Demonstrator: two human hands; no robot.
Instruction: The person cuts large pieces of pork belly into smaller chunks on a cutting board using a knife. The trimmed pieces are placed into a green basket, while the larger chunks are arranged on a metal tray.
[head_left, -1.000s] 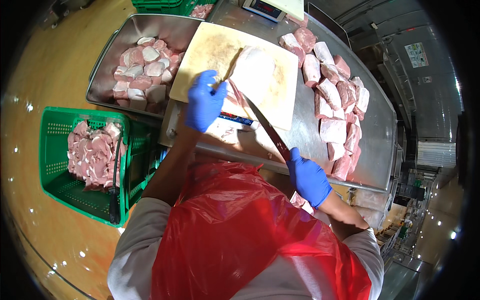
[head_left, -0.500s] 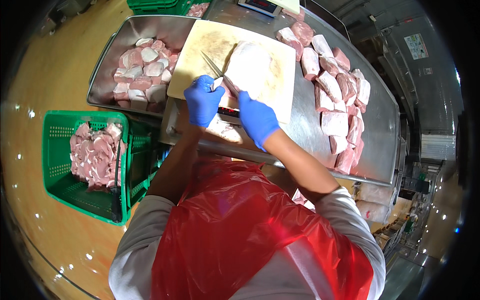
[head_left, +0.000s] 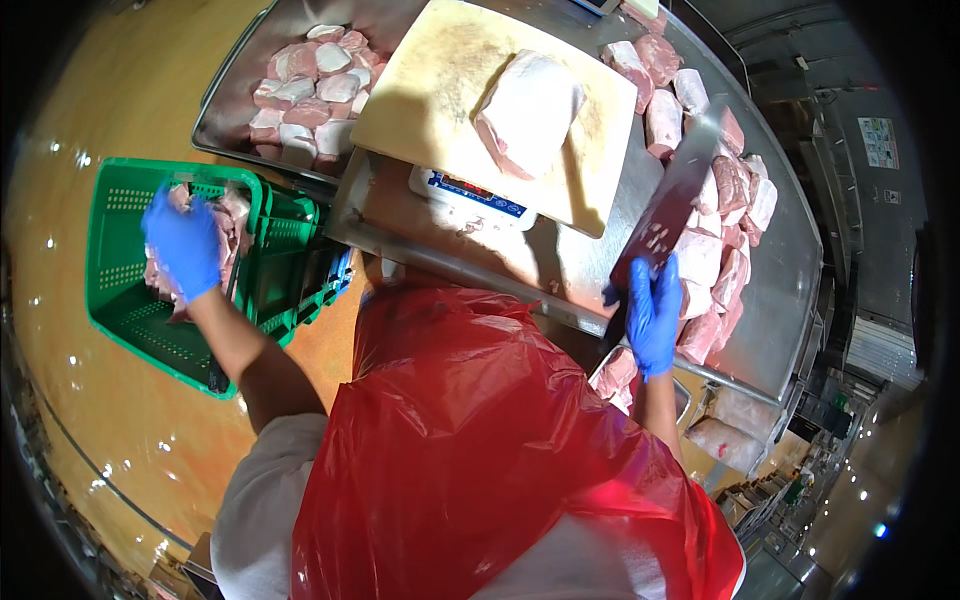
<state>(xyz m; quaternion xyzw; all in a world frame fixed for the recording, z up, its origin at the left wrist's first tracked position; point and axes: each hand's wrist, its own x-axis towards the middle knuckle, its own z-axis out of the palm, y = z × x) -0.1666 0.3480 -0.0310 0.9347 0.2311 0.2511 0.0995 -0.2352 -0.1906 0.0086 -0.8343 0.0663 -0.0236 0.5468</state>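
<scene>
My left hand (head_left: 183,240), in a blue glove, is over the meat trimmings (head_left: 234,212) inside the green basket (head_left: 110,235); its fingers are blurred, and whether they hold a piece cannot be seen. My right hand (head_left: 650,310) grips a long knife (head_left: 668,205), raised to the right of the board with its blade pointing up. A large piece of pale meat (head_left: 527,110) lies alone on the cream cutting board (head_left: 410,90). The board rests on a scale (head_left: 470,205) with a blue panel, on the steel table (head_left: 770,320).
A steel tub (head_left: 220,110) of cut meat chunks (head_left: 335,90) stands at upper left. Several meat pieces (head_left: 730,190) are piled along the table's right side. A container of meat (head_left: 618,380) sits below the table's front edge, and wrapped bundles (head_left: 730,440) lie at lower right.
My left hand has moved from the board down-left into the green basket. My right hand has drawn the knife off the meat to the right and turned its blade upward.
</scene>
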